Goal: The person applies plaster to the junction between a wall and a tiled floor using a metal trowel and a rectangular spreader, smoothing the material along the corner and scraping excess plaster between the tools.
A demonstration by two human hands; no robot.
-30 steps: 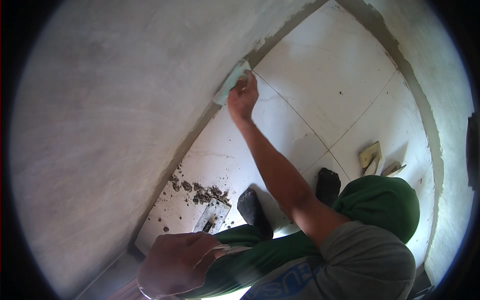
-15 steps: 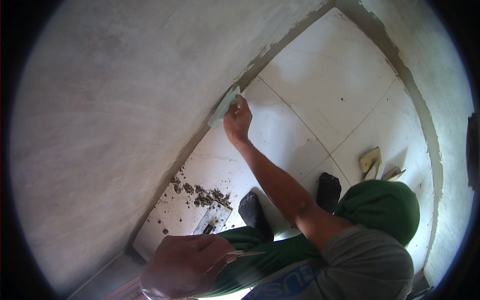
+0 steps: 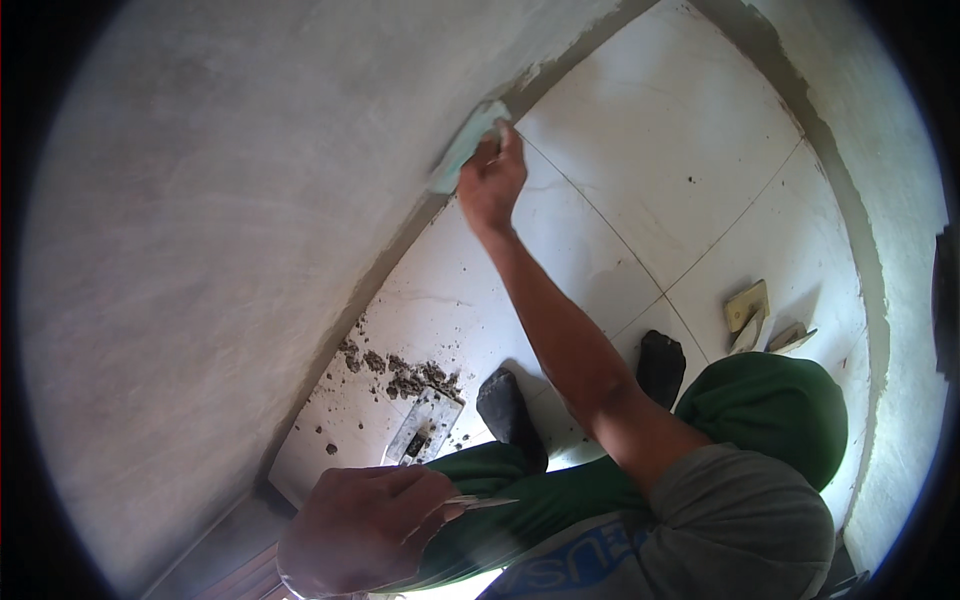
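Observation:
My right hand (image 3: 490, 185) grips a pale mint-green flat float (image 3: 462, 150) against the grey mortar band (image 3: 395, 240) where the left wall meets the floor. My left hand (image 3: 455, 510) is mostly hidden at the lower edge beside a maroon, ragged-edged object (image 3: 355, 520); a thin pale tool (image 3: 485, 501) pokes out from there, and the fingers' grip is unclear. A steel trowel (image 3: 432, 415) lies on the tiles among crumbs of dark mortar (image 3: 408, 380) near my left foot.
White floor tiles (image 3: 650, 120) meet plastered walls (image 3: 200, 220) on both sides, with another mortar band (image 3: 850, 220) at the right. My dark-covered feet (image 3: 505, 410) rest on the tiles. A cream-coloured tool (image 3: 745, 305) and some flat pieces (image 3: 790, 340) lie by my right foot.
My right hand and the float slid down along the band, then moved back up toward the far corner. The view shifts slightly; the tools on the floor stay put.

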